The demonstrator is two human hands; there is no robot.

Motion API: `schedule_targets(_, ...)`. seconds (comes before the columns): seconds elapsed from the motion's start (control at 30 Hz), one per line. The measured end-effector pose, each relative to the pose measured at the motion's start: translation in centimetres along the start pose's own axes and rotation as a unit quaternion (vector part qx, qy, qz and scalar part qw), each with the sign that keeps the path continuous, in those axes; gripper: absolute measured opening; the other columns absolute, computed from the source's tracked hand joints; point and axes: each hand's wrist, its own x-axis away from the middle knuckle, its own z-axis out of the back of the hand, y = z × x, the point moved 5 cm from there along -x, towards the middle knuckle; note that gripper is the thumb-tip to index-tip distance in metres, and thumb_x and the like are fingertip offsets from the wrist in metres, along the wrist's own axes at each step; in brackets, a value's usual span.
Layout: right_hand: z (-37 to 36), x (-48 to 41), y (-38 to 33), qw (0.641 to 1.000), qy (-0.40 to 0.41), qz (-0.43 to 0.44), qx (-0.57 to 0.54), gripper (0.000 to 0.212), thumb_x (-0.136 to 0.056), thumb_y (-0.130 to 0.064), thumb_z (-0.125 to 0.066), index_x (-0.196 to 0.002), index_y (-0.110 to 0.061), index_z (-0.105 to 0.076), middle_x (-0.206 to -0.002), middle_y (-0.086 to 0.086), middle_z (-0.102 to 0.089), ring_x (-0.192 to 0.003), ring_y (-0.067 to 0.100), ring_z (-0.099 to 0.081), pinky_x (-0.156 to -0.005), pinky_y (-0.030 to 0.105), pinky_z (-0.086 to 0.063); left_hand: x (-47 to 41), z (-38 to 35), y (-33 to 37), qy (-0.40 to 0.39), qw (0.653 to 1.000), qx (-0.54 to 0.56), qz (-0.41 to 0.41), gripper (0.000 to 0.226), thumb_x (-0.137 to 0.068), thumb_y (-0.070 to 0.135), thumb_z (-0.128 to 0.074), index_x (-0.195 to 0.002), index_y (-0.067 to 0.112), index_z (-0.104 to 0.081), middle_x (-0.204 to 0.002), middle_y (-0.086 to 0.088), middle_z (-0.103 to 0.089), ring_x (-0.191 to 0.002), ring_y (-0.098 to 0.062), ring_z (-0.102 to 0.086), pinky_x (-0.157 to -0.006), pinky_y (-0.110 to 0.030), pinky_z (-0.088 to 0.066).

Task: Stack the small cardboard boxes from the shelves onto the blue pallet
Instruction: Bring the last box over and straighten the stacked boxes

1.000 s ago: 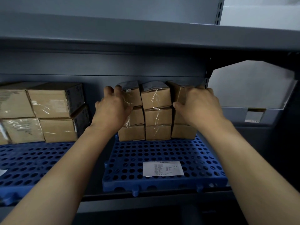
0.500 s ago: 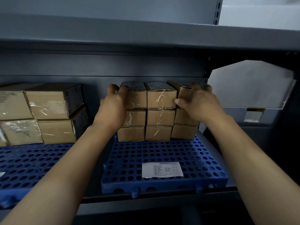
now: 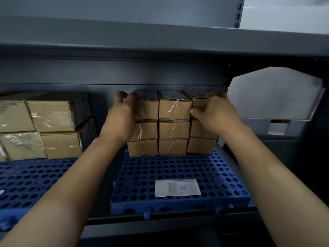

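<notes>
Both left hand (image 3: pixel 121 114) and right hand (image 3: pixel 215 113) grip the top row of boxes (image 3: pixel 175 108) endwise; squeeze inward evenly, keep it level.

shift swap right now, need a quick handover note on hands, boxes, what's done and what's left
The left hand curls its fingers over the top-left box.
The right hand pinches the top-right box, thumb in front.
Nine small boxes show, three columns of three, at the rear of the blue pallet.
Done: that block is stacked.
Left: probably squaring the top row; a paper slip lies on the pallet's front.
</notes>
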Motion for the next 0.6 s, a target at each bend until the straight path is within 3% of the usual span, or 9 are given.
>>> schedule_targets(0.6, 0.09, 0.01, 0.42, 1.000, 0.000, -0.009, -0.011, 0.066, -0.089, -0.043, -0.060, -0.142, -0.016, -0.032, -0.142, 0.018, -0.032, -0.124, 0.038, -0.043, -0.097, 0.041, -0.043, 0.35, -0.19, -0.31, -0.023, 1.000, 0.018, 0.004, 0.059, -0.087, -0.002, -0.054, -0.140, 0.008, -0.031, -0.139, -0.018, -0.027, -0.103, -0.047, -0.053, -0.088, -0.048, -0.049)
